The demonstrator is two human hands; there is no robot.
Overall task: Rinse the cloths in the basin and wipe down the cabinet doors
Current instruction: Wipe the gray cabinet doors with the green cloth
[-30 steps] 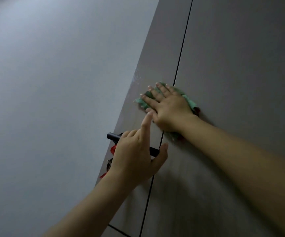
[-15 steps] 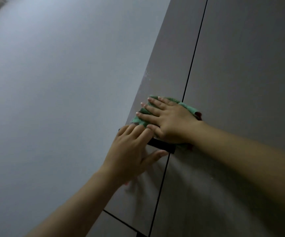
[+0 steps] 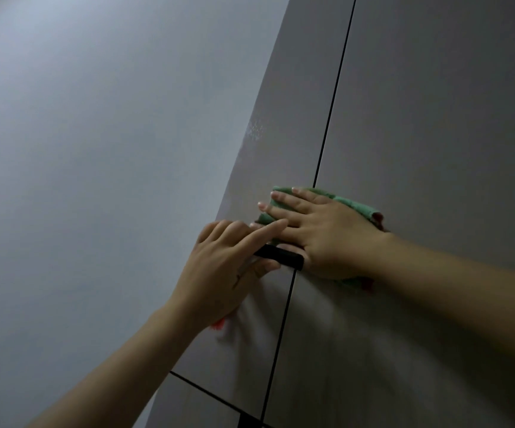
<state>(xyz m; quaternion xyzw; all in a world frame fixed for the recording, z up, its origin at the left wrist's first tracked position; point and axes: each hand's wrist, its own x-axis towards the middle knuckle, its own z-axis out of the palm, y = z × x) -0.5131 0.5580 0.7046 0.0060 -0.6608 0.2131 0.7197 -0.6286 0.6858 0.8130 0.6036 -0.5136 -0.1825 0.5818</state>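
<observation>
head view: my right hand (image 3: 321,233) lies flat, fingers spread, pressing the green cloth (image 3: 353,206) against the cabinet doors (image 3: 435,134), across the dark seam (image 3: 332,106) between two panels. my left hand (image 3: 228,267) is just beside it, fingers curled round a black handle (image 3: 281,255), index finger stretched out and touching the right hand's fingers. something red (image 3: 219,324) peeks out under the left wrist, can't tell what. pale grey wall (image 3: 95,165) to the left of the doors.
</observation>
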